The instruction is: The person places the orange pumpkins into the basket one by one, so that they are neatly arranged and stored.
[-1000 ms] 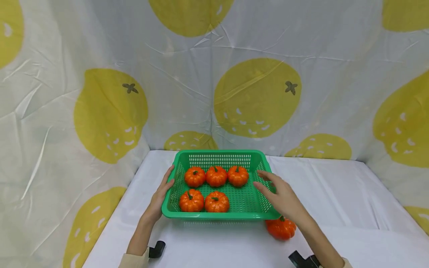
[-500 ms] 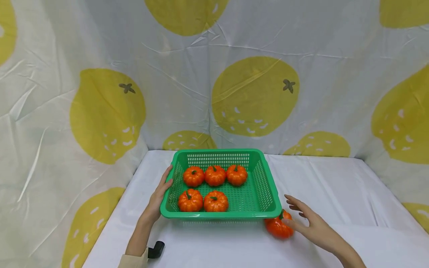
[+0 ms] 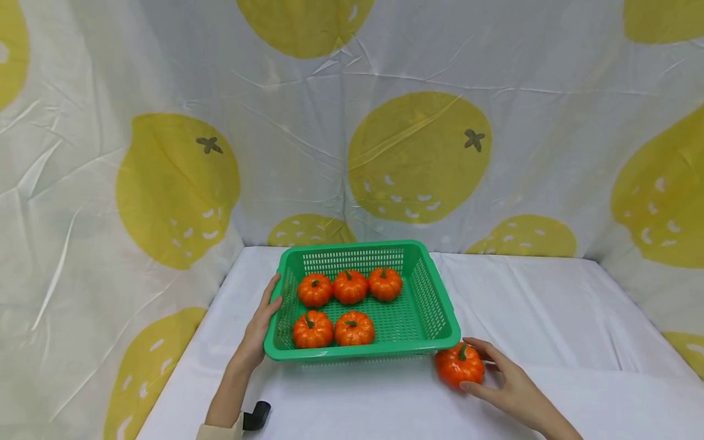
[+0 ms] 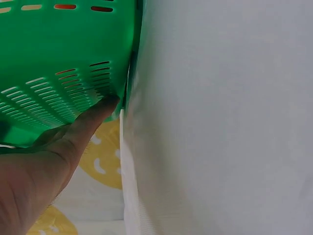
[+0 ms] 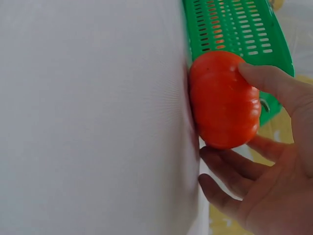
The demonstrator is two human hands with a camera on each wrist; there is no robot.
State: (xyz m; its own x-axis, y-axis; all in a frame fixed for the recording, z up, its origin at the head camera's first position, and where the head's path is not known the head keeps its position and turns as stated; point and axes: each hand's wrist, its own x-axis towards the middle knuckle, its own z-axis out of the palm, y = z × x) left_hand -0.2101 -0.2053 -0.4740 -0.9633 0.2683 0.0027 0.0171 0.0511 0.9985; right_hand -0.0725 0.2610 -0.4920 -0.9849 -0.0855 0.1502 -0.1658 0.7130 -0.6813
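Note:
A green plastic basket (image 3: pixel 352 353) stands on the white cloth, holding several small orange pumpkins (image 3: pixel 350 287) in two rows. My left hand (image 3: pixel 257 330) rests against the outside of its left wall with fingers extended. In the left wrist view, a straight digit of the left hand (image 4: pixel 63 152) presses that slotted wall. Another pumpkin (image 3: pixel 459 366), redder, sits on the cloth by the basket's front right corner. My right hand (image 3: pixel 511 388) holds this pumpkin from the right, thumb at the front and index finger behind. The right wrist view shows the thumb (image 5: pixel 269 81) on its skin.
White cloth (image 3: pixel 550 330) covers the table. A lemon-print curtain (image 3: pixel 297 153) encloses the back and sides. A black device (image 3: pixel 256 417) is at the left wrist.
My right hand has left the basket's right side, come down and toward me, and closed around the loose pumpkin. The basket has turned slightly, its right end shifting away. The left hand stays against it.

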